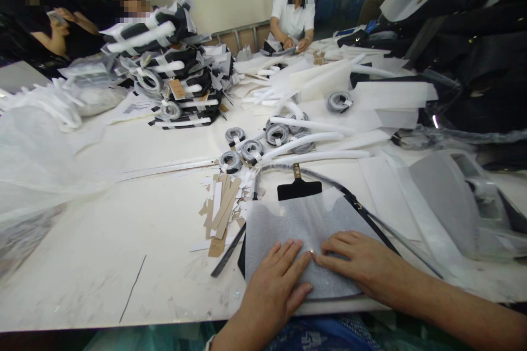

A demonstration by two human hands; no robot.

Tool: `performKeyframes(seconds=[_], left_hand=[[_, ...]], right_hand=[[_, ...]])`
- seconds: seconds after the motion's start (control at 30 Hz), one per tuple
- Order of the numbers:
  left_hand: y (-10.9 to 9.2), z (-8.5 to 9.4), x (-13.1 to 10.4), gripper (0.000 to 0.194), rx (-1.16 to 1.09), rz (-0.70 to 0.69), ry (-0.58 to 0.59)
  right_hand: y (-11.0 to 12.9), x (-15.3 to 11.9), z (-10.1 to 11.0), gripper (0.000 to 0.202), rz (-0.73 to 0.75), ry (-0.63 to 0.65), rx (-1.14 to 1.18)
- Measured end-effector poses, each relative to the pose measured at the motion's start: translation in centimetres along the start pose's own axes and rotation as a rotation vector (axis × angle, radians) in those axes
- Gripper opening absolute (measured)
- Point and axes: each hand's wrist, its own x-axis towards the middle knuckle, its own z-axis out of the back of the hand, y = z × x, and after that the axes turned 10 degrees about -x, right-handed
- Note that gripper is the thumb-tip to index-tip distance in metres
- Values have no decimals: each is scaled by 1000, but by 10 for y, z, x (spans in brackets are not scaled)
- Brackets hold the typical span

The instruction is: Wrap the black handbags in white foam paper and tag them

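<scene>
Table (90, 258) — left hand (282, 277), right hand (356, 259) on sheet (294, 219)

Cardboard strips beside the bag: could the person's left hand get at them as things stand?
Probably yes. The left hand rests on the pale sheet with fingers extended, and the cardboard strips lie in plain view nearby; only a narrow dark strap seems to lie between.

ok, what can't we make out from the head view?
Head view: much of the black bag, veiled by the pale sheet, left hand and right hand.
Head view: wristband, cut off by the bottom edge.
Head view: any print on the brown tag in the stack, too small.
</scene>
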Motion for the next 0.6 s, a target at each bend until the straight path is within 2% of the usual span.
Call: performKeyframes(seconds=[0.1, 0.23, 0.33, 0.47, 0.6], left_hand=[[-3, 3, 2, 57, 47, -10, 23], [-6, 9, 6, 53, 123, 5, 44], [-4, 13, 8, 56, 191, 18, 83], [8, 17, 5, 65, 244, -13, 120], [16, 15, 4, 74, 297, -32, 78]], right_hand=[[-1, -4, -6, 59, 30, -48, -70], [3, -4, -17, 73, 2, -3, -143], [5, -1, -21, 73, -61, 9, -169], [-3, -1, -20, 71, -102, -14, -160], [-11, -5, -19, 66, -126, -28, -185]])
